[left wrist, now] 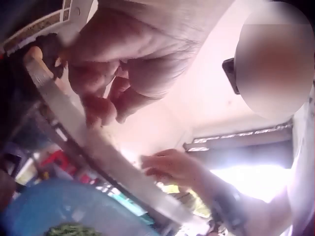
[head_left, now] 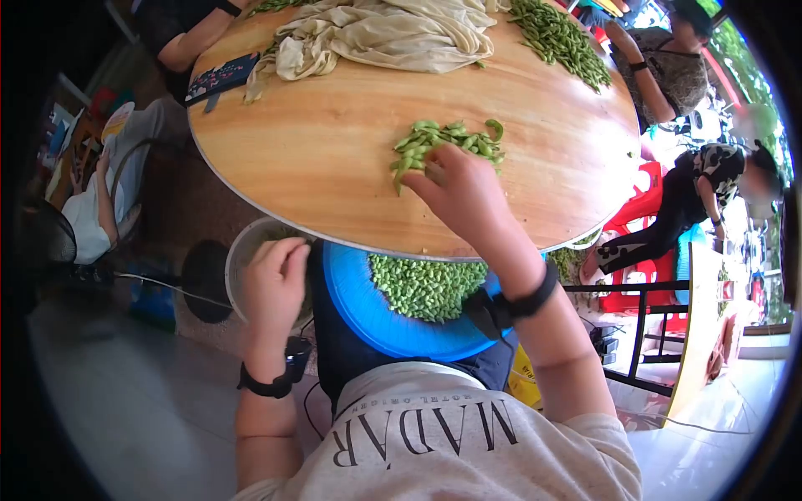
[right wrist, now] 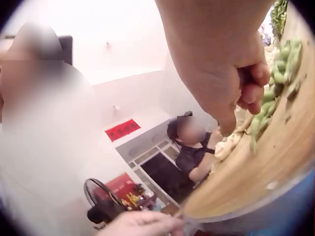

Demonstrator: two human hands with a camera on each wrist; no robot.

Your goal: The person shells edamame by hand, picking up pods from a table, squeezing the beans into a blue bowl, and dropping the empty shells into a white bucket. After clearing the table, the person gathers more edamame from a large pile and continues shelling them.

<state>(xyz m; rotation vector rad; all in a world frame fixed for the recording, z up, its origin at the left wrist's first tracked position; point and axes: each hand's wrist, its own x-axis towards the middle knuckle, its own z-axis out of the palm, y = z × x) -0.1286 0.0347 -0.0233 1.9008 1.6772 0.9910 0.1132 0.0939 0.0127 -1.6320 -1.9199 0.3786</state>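
Note:
Green pods [head_left: 447,138] lie in a small pile on the round wooden table [head_left: 317,159]. My right hand [head_left: 464,188] is at the pile's near side, thumb and fingers apart; in the right wrist view the right hand [right wrist: 224,73] has bent fingers beside the pods [right wrist: 268,110], and no pod shows pinched. My left hand [head_left: 274,280] hangs over a grey bowl [head_left: 242,250] left of the table edge. Its fingers [left wrist: 98,105] curl loosely, with nothing visible in them. A blue basin [head_left: 355,313] on the lap holds shelled green beans [head_left: 426,288].
Pale cloth [head_left: 401,33], a larger pod heap [head_left: 564,46] and a dark patterned item [head_left: 221,77] lie toward the table's far side. People sit or stand around. Red stools [head_left: 639,200] and a black-framed table [head_left: 685,334] are at the right.

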